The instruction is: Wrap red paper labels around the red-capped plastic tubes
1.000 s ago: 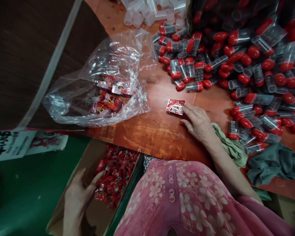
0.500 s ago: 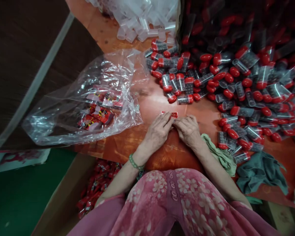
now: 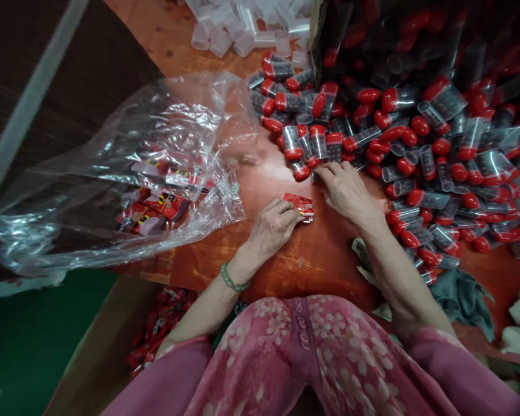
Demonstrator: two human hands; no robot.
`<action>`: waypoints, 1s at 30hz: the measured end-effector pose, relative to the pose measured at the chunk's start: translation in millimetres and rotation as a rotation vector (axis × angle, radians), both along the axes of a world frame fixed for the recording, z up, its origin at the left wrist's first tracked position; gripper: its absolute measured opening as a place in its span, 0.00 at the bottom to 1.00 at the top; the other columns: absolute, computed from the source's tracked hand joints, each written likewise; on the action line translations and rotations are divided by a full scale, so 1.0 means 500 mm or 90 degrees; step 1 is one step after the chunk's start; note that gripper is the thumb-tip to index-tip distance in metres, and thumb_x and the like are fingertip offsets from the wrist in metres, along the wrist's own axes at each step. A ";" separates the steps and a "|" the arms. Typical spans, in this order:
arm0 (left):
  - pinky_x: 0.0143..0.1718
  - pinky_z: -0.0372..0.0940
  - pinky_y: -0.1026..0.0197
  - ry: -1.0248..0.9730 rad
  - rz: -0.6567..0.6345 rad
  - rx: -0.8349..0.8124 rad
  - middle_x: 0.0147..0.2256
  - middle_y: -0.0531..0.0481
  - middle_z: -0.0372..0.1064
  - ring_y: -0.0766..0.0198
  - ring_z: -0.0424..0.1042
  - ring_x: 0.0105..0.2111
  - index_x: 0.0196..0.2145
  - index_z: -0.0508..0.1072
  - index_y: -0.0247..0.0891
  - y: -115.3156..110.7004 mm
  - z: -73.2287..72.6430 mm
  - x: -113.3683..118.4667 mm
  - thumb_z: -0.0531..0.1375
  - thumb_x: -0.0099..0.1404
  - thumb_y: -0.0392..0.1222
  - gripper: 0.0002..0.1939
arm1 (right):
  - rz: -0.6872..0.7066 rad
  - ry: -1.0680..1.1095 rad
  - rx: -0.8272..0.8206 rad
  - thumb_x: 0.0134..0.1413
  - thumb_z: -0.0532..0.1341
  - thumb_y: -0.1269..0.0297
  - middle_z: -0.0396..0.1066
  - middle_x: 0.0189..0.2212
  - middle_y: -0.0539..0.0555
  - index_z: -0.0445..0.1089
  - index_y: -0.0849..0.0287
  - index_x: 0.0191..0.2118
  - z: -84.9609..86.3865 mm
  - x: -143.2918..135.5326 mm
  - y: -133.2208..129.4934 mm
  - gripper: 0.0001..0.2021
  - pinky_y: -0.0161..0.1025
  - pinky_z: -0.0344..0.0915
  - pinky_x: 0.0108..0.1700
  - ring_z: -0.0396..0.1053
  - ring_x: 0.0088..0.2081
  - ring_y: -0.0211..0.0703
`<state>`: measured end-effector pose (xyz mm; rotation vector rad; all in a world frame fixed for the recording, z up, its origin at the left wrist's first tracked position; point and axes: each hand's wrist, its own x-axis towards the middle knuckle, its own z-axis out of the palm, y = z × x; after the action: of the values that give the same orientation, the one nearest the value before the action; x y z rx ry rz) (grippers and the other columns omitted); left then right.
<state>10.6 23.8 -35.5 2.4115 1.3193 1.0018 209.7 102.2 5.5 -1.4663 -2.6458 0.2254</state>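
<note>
- Holding a red packet (image 3: 298,201) against the table (image 3: 281,277), the left hand (image 3: 273,228) is pinching its left end with bent fingers.
- At two o'clock from it, the right hand (image 3: 344,188) is half curling by tubes (image 3: 318,141); whether gripping one, I cannot tell.
- At nine, several packets (image 3: 167,205) are showing through a clear bag (image 3: 199,110); this one is lying outside.
- At eight, red pieces (image 3: 158,320) are lying in a carton (image 3: 97,332).

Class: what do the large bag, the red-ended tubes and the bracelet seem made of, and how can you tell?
Bag: thin, glossy plastic film; see-through, wrinkled, glinting.
Red-ended tubes: probably rigid plastic; clear walls, shiny red ends.
Bracelet: smooth green beads, perhaps stone or glass.
</note>
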 end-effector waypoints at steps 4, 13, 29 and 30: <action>0.35 0.65 0.61 -0.008 0.011 -0.069 0.30 0.47 0.72 0.63 0.68 0.31 0.37 0.79 0.35 0.003 0.002 0.000 0.55 0.73 0.45 0.15 | 0.031 -0.089 -0.001 0.61 0.50 0.78 0.71 0.48 0.68 0.70 0.65 0.52 -0.011 -0.021 0.022 0.18 0.51 0.63 0.44 0.67 0.45 0.58; 0.34 0.67 0.61 -0.104 0.072 -0.101 0.29 0.49 0.76 0.64 0.71 0.29 0.32 0.80 0.36 0.003 0.015 0.005 0.62 0.67 0.38 0.07 | 0.022 0.015 0.024 0.65 0.50 0.75 0.73 0.43 0.63 0.68 0.65 0.49 0.008 0.027 0.003 0.13 0.55 0.66 0.50 0.71 0.47 0.56; 0.30 0.68 0.66 -0.285 0.042 -0.188 0.28 0.52 0.79 0.69 0.74 0.26 0.30 0.80 0.37 -0.052 0.096 0.007 0.70 0.60 0.42 0.06 | -0.136 0.763 -0.090 0.56 0.69 0.63 0.79 0.40 0.51 0.70 0.49 0.46 0.057 0.075 -0.205 0.13 0.45 0.78 0.42 0.79 0.41 0.46; 0.30 0.68 0.66 -0.292 0.041 -0.196 0.28 0.52 0.79 0.70 0.74 0.26 0.29 0.79 0.37 -0.054 0.097 0.007 0.70 0.60 0.42 0.07 | -0.125 0.753 -0.102 0.56 0.69 0.63 0.79 0.40 0.52 0.71 0.49 0.46 0.054 0.076 -0.207 0.13 0.44 0.78 0.42 0.80 0.41 0.46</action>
<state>14.1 -3.2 12.8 1.7898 1.2734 1.1787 247.7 -1.2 32.6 -1.0656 -1.5385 0.9437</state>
